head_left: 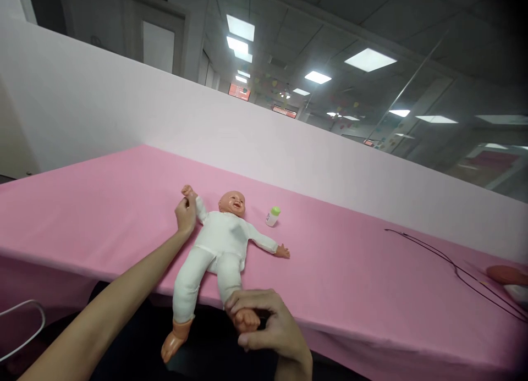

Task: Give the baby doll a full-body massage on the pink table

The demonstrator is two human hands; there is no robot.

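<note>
One doll (223, 232) lies on the worktop (338, 271) between the left grip (186, 214), closed round its arm (200, 209), and the right grip (272, 320), loosely holding its foot (247, 319); a bottle (273, 216) sits beyond the right.

The right fingers (252, 299) partly hide one doll foot (246, 319).

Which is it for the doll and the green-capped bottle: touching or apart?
Apart. The head view shows a strip of pink cloth between the doll and the green-capped bottle.
</note>
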